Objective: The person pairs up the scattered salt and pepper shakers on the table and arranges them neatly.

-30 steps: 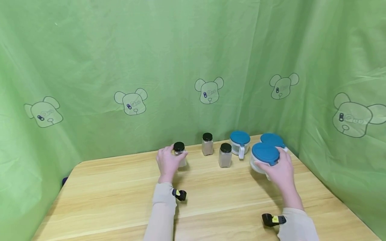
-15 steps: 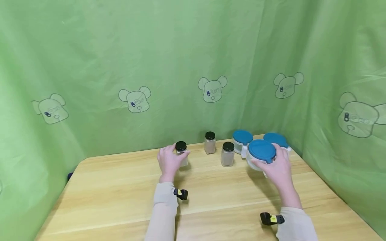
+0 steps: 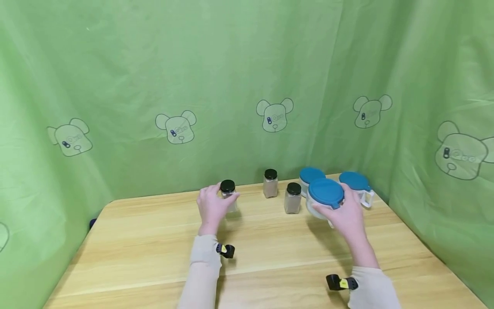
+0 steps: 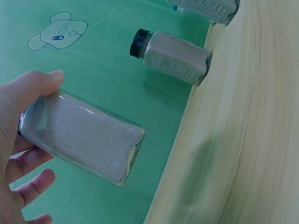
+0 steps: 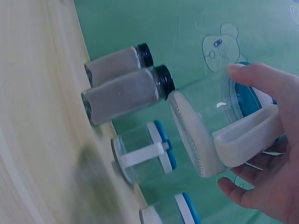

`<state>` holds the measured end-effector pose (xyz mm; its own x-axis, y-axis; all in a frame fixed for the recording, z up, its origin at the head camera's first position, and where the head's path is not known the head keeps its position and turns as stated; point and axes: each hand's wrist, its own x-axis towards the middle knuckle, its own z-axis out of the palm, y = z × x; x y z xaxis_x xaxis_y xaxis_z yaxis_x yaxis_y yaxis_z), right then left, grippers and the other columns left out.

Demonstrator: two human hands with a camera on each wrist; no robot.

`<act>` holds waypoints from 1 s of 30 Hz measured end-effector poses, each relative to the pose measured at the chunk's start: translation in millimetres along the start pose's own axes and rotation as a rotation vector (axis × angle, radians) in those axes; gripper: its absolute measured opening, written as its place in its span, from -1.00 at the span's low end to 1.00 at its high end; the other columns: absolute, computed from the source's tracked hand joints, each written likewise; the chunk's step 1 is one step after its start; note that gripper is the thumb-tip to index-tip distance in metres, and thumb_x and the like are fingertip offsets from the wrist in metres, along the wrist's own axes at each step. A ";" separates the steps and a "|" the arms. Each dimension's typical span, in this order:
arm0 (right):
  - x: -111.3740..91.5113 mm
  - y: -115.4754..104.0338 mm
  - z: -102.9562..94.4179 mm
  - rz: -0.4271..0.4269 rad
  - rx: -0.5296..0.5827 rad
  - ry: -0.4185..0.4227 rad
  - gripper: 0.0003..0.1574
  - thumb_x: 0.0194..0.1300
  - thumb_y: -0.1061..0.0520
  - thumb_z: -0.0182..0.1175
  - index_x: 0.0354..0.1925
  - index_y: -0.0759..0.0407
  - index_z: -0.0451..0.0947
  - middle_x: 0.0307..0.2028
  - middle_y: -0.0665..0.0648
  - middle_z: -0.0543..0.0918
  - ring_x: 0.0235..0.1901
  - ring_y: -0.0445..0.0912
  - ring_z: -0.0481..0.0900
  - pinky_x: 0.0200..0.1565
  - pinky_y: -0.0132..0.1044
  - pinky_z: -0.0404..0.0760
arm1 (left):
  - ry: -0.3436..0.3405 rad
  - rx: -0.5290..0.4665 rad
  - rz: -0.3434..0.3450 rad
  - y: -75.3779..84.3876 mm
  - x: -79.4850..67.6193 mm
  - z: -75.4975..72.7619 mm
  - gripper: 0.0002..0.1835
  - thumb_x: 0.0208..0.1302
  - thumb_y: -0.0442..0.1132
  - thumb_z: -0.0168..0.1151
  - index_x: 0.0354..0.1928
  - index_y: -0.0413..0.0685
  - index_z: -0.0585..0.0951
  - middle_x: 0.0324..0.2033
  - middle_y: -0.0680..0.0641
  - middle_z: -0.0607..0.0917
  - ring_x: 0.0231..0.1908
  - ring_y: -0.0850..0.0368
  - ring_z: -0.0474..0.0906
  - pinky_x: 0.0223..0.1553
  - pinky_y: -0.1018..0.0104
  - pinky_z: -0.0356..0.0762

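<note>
My left hand [image 3: 211, 207] grips a square glass spice jar [image 4: 88, 135] with a black lid near its top, thumb on one side and fingers on the other. In the left wrist view the jar's base is off the table and fine powder fills it. My right hand [image 3: 347, 212] holds a round glass seasoning pot [image 5: 201, 126] with a blue lid [image 3: 326, 192] and white handle, raised above the table. Two more black-lidded jars [image 3: 270, 183] [image 3: 293, 198] stand upright between the hands.
Two other blue-lidded pots stand on the table behind: one pot [image 3: 304, 187] partly hidden by the held one, another pot [image 3: 355, 182] at the right with its handle outward. A green curtain [image 3: 216, 86] hangs behind the wooden table [image 3: 154, 249].
My right hand has carried the blue-lidded pot to the left, away from the right rear pot, whose handle now shows. The left hand keeps its hold on the spice jar, almost in place.
</note>
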<state>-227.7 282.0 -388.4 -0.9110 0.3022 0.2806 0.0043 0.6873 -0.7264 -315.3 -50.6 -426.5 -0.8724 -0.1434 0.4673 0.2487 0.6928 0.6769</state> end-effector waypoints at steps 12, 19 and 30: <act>-7.0 -19.0 11.8 -0.003 0.061 0.036 0.18 -0.04 -0.09 0.51 0.38 0.31 0.16 0.33 0.46 0.22 0.27 0.35 0.26 0.21 0.35 0.29 | 0.024 0.046 0.057 -7.3 -5.2 -19.5 -0.31 -0.13 0.25 0.49 0.01 -0.02 0.68 -0.06 -0.13 0.75 -0.02 -0.10 0.48 0.17 -0.10 0.28; -11.1 -28.4 22.5 -0.002 0.087 0.045 0.16 -0.05 -0.11 0.52 0.36 0.27 0.18 0.23 0.42 0.30 0.21 0.30 0.34 0.18 0.31 0.36 | 0.027 0.078 0.063 -11.4 -8.6 -30.6 -0.30 -0.12 0.27 0.48 0.01 -0.03 0.68 -0.06 -0.14 0.75 0.00 -0.11 0.49 0.20 -0.11 0.27; -17.2 -39.5 34.0 -0.006 0.097 0.019 0.25 -0.06 -0.13 0.53 0.41 0.27 0.11 0.27 0.41 0.27 0.25 0.30 0.32 0.24 0.30 0.35 | 0.039 0.125 0.083 -16.0 -14.0 -50.8 -0.30 -0.13 0.20 0.52 0.03 -0.09 0.67 -0.06 -0.16 0.74 -0.01 -0.12 0.48 0.20 -0.12 0.25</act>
<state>-226.2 227.2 -385.8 -0.9028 0.3118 0.2964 -0.0416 0.6225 -0.7815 -285.8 -95.6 -415.0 -0.8334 -0.1073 0.5422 0.2632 0.7856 0.5600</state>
